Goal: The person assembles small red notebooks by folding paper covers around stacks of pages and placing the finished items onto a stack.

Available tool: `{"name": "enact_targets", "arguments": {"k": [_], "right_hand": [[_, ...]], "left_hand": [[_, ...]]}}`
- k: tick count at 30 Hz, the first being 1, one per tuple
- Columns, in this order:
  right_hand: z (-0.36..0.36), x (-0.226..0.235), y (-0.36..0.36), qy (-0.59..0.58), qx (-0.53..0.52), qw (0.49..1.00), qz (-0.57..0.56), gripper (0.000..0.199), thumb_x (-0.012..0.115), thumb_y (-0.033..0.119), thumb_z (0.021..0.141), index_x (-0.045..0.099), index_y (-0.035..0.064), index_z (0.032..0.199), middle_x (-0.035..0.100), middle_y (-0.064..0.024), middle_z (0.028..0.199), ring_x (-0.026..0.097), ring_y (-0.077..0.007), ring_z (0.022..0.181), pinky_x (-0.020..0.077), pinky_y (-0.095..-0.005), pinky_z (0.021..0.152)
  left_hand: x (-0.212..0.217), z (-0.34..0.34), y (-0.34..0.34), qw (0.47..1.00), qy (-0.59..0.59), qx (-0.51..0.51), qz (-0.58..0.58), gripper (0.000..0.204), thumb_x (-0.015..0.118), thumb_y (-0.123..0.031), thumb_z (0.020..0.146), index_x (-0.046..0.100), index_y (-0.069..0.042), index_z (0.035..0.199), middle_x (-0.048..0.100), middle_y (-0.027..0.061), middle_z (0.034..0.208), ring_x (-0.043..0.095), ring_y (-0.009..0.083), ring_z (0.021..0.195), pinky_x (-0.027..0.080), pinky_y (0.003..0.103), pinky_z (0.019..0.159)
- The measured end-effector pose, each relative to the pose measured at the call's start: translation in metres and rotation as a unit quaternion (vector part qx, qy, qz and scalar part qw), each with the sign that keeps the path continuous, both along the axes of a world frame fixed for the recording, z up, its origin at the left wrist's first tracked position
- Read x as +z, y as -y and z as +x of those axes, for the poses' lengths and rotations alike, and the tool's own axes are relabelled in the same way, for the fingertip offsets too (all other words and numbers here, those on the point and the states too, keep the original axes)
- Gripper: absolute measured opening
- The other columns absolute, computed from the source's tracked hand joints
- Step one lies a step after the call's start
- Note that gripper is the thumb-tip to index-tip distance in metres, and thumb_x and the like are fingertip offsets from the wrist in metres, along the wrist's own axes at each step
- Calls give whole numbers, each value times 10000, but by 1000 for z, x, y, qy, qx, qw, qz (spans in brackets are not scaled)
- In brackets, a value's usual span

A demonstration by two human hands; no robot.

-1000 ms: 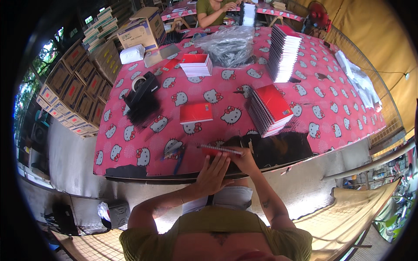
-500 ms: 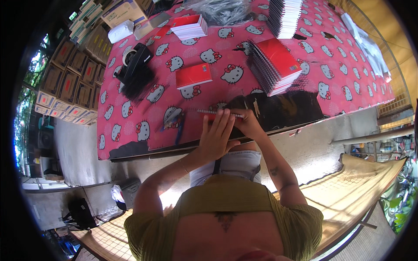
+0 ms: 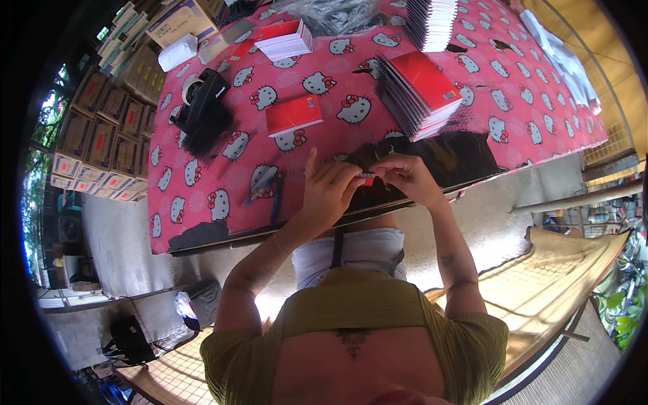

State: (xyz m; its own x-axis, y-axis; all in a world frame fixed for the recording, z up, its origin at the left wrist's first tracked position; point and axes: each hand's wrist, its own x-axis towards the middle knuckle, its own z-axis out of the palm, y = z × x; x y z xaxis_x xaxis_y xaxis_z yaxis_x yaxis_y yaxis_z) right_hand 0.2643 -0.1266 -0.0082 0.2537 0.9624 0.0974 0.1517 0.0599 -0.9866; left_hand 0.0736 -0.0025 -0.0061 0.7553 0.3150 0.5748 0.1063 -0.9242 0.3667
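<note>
Near the table's front edge, a red notebook (image 3: 367, 179) with a pale spiral along its edge is mostly hidden by my hands. My left hand (image 3: 329, 191) grips its left side, thumb and fingers closed, index finger raised. My right hand (image 3: 409, 178) pinches at the right end of the spiral edge; the fingertips cover what exactly is held there. Beyond my hands lies a single red notebook (image 3: 294, 116) flat on the pink table cover. Right of it stands a stack of red spiral notebooks (image 3: 425, 86), slightly fanned.
A black tape dispenser (image 3: 202, 100) stands at the left. Blue-handled tools or pens (image 3: 263, 187), blurred, lie left of my hands. Farther back are a red-topped notebook stack (image 3: 283, 42), a tall white-paged spiral stack (image 3: 432, 25) and clear plastic (image 3: 331, 16). Cardboard boxes (image 3: 101, 142) rise beyond the table's left side.
My left hand has shifted from lying flat over the notebook to gripping its left side. My right hand has moved right and now pinches the spiral's end.
</note>
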Motion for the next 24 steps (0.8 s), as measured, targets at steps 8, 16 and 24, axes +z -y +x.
{"name": "enact_targets", "arguments": {"k": [8, 16, 24], "right_hand": [[-6, 7, -11, 157, -8, 986, 53, 138, 652, -79, 809, 657, -19, 933, 653, -82, 857, 662, -142, 778, 528, -278, 689], [-65, 87, 8, 20, -204, 960, 191, 377, 718, 100, 840, 631, 17, 1198, 621, -114, 1099, 624, -204, 1047, 539, -304, 788], [91, 146, -13, 5, -208, 968, 144, 441, 698, 102, 895, 586, -18, 1304, 679, -42, 1027, 613, -131, 889, 484, -270, 843]], "left_hand": [[19, -4, 2, 999, -42, 18, 12, 256, 718, -176, 840, 631, -79, 1060, 674, 76, 968, 639, 272, 832, 433, 504, 942], [125, -3, 19, 885, 0, 8, -466, 332, 695, -185, 860, 625, -29, 1144, 649, 156, 1121, 610, 349, 1062, 519, 462, 851], [155, 166, -72, 962, 123, -145, -194, 304, 659, -192, 917, 686, -123, 1211, 644, 131, 1032, 611, 235, 933, 484, 358, 835]]}}
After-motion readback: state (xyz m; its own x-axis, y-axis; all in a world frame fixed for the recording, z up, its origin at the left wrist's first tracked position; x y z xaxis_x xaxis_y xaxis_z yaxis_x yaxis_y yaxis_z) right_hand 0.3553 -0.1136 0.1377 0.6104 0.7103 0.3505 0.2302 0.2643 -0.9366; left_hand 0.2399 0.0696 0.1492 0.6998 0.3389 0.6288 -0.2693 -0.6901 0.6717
